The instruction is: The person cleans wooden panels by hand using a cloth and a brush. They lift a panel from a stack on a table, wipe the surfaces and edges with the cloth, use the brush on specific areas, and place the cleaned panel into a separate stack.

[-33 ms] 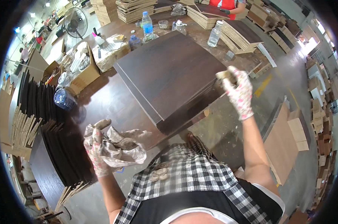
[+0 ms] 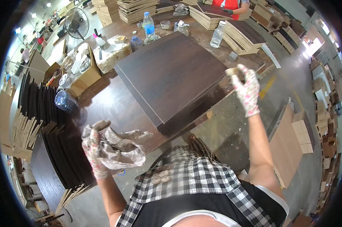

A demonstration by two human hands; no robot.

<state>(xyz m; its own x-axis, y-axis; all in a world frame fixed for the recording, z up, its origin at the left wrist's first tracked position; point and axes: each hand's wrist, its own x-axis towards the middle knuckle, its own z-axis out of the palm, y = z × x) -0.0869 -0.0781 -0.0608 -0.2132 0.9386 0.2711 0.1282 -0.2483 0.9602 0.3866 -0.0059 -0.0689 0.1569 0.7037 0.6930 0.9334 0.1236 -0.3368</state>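
Observation:
My left hand point(image 2: 93, 155), in a floral glove with grey-brown stained fingertips, is closed on a crumpled, grey-stained cloth point(image 2: 123, 155) at the table's near left edge. A stack of dark brown wood-look panels point(image 2: 171, 75) lies in front of me, its top panel slightly offset along the left side. My right hand point(image 2: 247, 90), gloved alike, is raised just off the stack's right corner. Its thumb and fingers are apart, their tips stained brown, and I make out nothing held between them.
Bottles point(image 2: 217, 34) and a carton of supplies point(image 2: 82, 77) stand on the table's far side. Dark-faced boards point(image 2: 61, 159) are stacked at left. Across the table works a person in a red apron point(image 2: 231, 5). Boards point(image 2: 286, 143) lean at right.
My right hand has shifted slightly right and up, away from the panel corner. My left hand with the cloth has moved a little to the left. The top panel sits slightly differently.

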